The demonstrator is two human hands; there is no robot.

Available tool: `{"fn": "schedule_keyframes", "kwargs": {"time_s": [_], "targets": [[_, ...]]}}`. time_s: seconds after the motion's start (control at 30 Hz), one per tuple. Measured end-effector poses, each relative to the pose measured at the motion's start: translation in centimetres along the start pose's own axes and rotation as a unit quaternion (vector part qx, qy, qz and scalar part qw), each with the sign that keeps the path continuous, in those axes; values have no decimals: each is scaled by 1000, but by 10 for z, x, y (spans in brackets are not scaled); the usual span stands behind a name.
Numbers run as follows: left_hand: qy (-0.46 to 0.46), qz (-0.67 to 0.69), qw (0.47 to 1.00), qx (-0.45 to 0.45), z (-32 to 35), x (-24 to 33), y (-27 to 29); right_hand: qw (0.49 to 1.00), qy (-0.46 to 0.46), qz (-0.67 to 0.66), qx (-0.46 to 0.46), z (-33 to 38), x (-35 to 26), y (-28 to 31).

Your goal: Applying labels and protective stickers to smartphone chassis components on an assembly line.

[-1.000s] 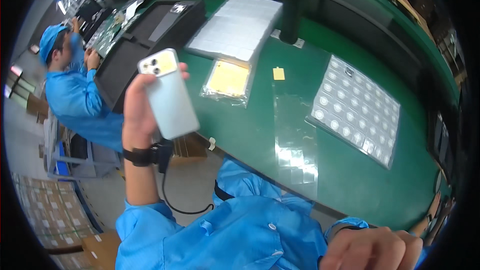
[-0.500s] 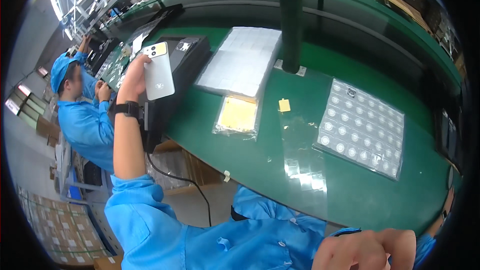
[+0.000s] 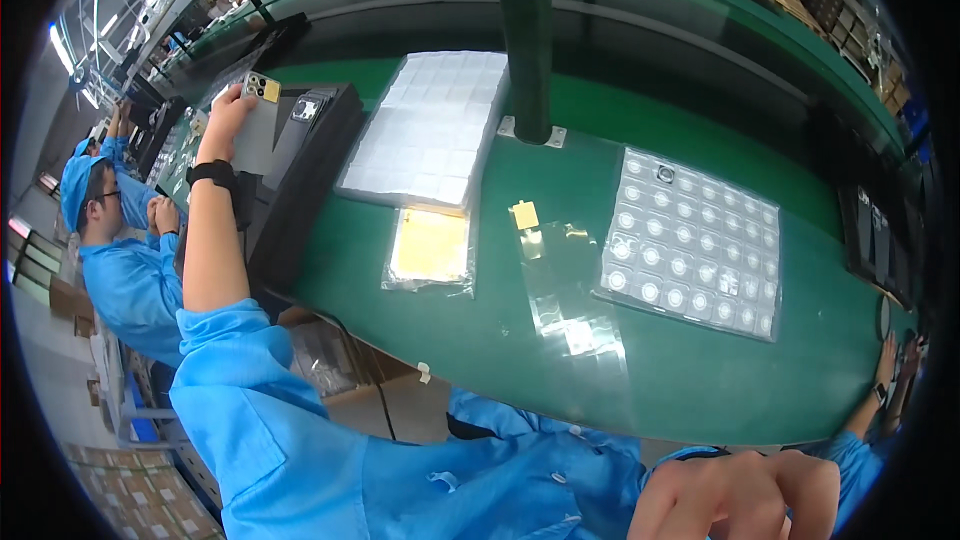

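Observation:
My left hand (image 3: pixel 222 130) reaches out to the far left, fingers closed on the upper part of a pale smartphone (image 3: pixel 258 140). The back of the phone faces up, with a yellow patch beside its camera lenses. Hand and phone are over a black tray (image 3: pixel 318 165), where another phone (image 3: pixel 308 108) lies just to the right. At the lower right edge, close to the camera, my right hand (image 3: pixel 745 495) has its fingers curled. Whatever it may hold is hidden.
On the green bench lie a white sheet stack (image 3: pixel 425 125), a bagged yellow pad (image 3: pixel 432 248), a yellow square (image 3: pixel 524 214), clear film (image 3: pixel 575 315) and a clear blister tray (image 3: pixel 690 250). A green post (image 3: pixel 526 40) rises behind. A co-worker (image 3: pixel 130 265) is left; another's hand (image 3: pixel 886 365) is right.
My left hand has brought the phone lower, over the black tray, and its back is tilted differently. The whole view has shifted a little. My right hand stays curled at the lower edge.

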State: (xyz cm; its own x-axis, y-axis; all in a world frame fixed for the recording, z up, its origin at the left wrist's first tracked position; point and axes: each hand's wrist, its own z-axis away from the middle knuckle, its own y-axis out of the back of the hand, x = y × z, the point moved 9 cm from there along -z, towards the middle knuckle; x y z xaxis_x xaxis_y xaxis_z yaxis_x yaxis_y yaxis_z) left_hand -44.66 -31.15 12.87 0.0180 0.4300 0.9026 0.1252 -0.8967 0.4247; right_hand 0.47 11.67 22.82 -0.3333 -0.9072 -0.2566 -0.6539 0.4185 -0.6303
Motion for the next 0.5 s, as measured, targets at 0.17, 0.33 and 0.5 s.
{"fn": "schedule_keyframes", "kwargs": {"time_s": [0.17, 0.33, 0.5], "targets": [[-180, -277, 942, 60, 18, 4, -44, 976, 215, 23, 8, 6, -38, -3], [-133, -358, 921, 82, 60, 17, -98, 999, 17, 6, -42, 5, -22, 9], [-149, -396, 901, 98, 61, 12, -86, 997, 54, 12, -50, 18, -29, 0]]}}
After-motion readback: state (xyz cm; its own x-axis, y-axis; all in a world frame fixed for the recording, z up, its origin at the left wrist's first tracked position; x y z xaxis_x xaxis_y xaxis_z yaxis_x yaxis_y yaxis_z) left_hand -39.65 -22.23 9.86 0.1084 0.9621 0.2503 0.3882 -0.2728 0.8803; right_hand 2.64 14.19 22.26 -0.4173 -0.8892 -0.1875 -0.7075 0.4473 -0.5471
